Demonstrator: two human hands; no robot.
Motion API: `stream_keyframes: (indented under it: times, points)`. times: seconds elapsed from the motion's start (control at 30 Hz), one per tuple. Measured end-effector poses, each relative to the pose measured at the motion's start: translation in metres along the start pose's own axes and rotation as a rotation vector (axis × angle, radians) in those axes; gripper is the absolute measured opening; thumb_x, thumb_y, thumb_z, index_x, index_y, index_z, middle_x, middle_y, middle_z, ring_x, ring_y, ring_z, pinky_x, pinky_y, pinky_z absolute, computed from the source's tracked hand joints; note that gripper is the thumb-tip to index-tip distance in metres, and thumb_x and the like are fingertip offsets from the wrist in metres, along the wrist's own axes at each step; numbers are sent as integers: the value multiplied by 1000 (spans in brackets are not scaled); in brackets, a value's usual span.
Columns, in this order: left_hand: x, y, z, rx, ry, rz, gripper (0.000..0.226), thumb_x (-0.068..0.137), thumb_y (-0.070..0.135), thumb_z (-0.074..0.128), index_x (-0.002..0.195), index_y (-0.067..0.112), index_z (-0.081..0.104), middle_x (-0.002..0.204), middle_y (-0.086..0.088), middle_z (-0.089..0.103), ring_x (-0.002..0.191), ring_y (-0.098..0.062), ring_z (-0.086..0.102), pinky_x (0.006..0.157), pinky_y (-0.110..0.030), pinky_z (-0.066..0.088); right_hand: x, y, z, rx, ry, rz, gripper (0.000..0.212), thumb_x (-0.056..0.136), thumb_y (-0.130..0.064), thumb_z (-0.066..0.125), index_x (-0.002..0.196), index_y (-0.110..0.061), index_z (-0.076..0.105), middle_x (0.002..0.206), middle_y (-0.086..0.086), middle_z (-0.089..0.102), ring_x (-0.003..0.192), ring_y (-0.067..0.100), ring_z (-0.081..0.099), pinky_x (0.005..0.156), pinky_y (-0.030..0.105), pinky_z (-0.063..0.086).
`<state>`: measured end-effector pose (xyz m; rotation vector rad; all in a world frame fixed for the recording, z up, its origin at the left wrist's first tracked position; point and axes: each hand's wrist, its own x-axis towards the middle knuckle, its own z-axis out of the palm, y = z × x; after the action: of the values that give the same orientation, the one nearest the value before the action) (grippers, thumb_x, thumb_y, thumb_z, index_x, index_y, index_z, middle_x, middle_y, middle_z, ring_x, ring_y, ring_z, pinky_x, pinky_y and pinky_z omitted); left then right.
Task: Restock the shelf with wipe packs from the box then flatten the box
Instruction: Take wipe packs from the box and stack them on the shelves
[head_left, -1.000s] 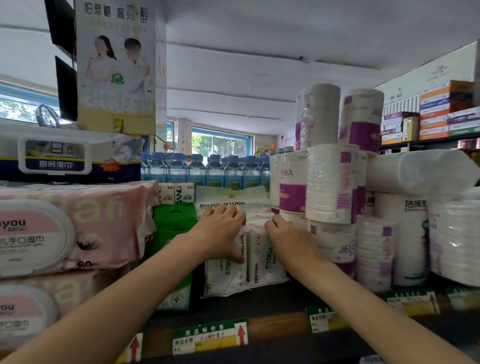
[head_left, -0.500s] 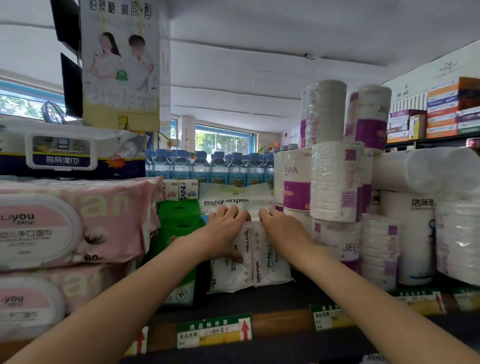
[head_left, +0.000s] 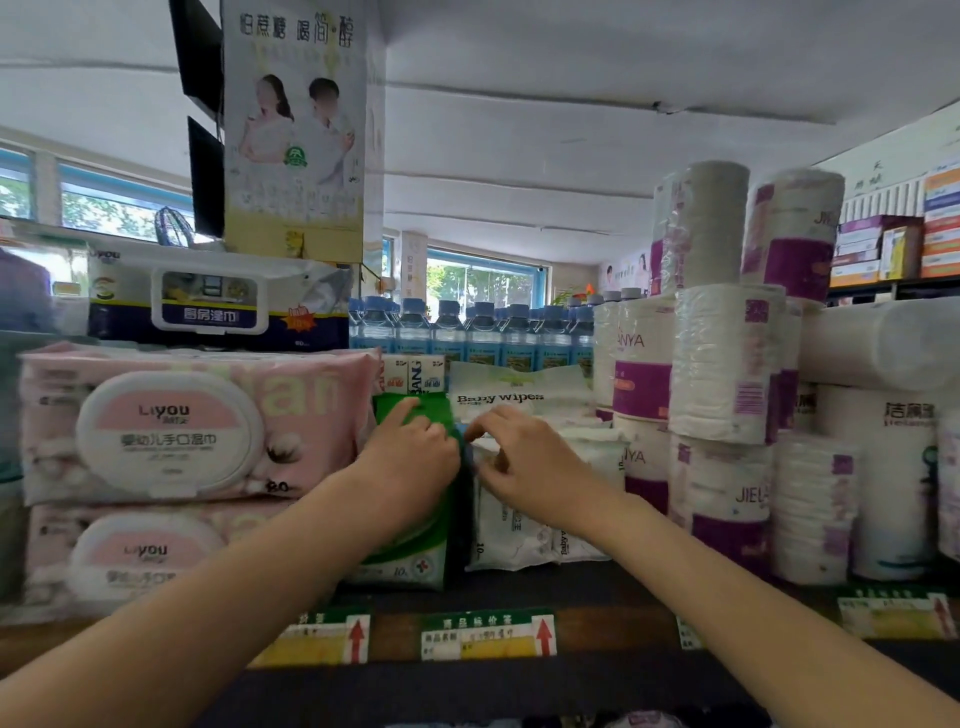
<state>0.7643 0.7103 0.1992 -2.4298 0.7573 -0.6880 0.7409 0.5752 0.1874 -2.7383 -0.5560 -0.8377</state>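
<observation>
Two bare forearms and hands (head_left: 410, 457), no sleeves, rings or watch
</observation>
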Motion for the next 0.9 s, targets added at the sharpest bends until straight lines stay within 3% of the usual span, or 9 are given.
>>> stream_keyframes:
  times: [0.1, 0.17, 0.3, 0.43, 0.53, 0.63, 0.7, 0.8, 0.9]
  points:
    - [-11, -9, -3, 150, -82, 21, 39, 94, 28, 45, 128, 9, 49, 133, -7, 53, 127, -27, 43, 116, -47, 11, 10, -18, 18, 24, -265, 29, 78, 79, -37, 68, 142, -19, 26, 143, 2, 32, 120, 19, 45, 101, 37, 43]
    - [-19, -12, 3, 316, -157, 47, 39, 94, 28, 45, 127, 8, 52, 132, -8, 55, 128, -30, 41, 115, -48, 9, 16, -26, 30, -83, -320, 50, 95, 78, -41, 69, 148, -21, 8, 151, 5, 19, 129, 29, 39, 103, 43, 41]
    - [-26, -12, 16, 600, -281, 84, 47, 94, 34, 44, 131, 6, 49, 139, -13, 50, 137, -39, 27, 114, -56, 2, 29, -30, 48, -116, -368, 102, 98, 80, -30, 70, 149, -20, 1, 152, 13, 11, 128, 38, 40, 103, 45, 41]
    - [-23, -10, 16, 632, -304, 70, 55, 94, 39, 42, 137, 6, 42, 146, -17, 38, 139, -43, 19, 113, -58, 2, 32, -33, 54, -198, -264, 130, 94, 83, -2, 61, 149, -22, -3, 154, 16, -3, 120, 38, 49, 95, 41, 46]
    - [-20, -12, 16, 599, -302, 58, 53, 93, 40, 45, 135, 8, 45, 145, -15, 40, 139, -38, 23, 114, -57, 0, 37, -37, 60, -356, -181, 122, 98, 82, 1, 62, 149, -16, -8, 153, 20, -4, 119, 40, 48, 92, 42, 48]
    - [-16, -9, 13, 504, -266, 40, 48, 95, 34, 42, 136, 9, 45, 146, -13, 40, 138, -34, 26, 115, -51, 2, 43, -35, 56, -428, -185, 94, 87, 85, -4, 59, 149, -13, 0, 152, 20, 6, 116, 39, 52, 89, 45, 48]
    - [-13, -5, 12, 389, -187, -6, 43, 97, 28, 39, 135, 8, 45, 145, -14, 40, 134, -33, 30, 115, -49, 9, 50, -32, 44, -460, -133, 15, 63, 89, -7, 54, 143, -12, 23, 147, 19, 19, 119, 36, 48, 87, 41, 48]
    - [-11, 5, 14, 239, -95, -69, 40, 98, 21, 36, 133, 4, 46, 141, -20, 39, 127, -33, 36, 107, -44, 25, 70, -20, 18, -479, -118, -92, 41, 92, -20, 52, 130, -8, 44, 141, 14, 35, 128, 32, 35, 100, 40, 38]
    - [-4, 10, 22, 93, -84, -176, 49, 100, 17, 27, 143, -6, 20, 151, -31, 13, 137, -43, 23, 110, -46, 25, 88, -6, 1, -203, -212, 33, 35, 93, -23, 51, 125, -10, 51, 129, 8, 52, 120, 24, 48, 94, 29, 39]
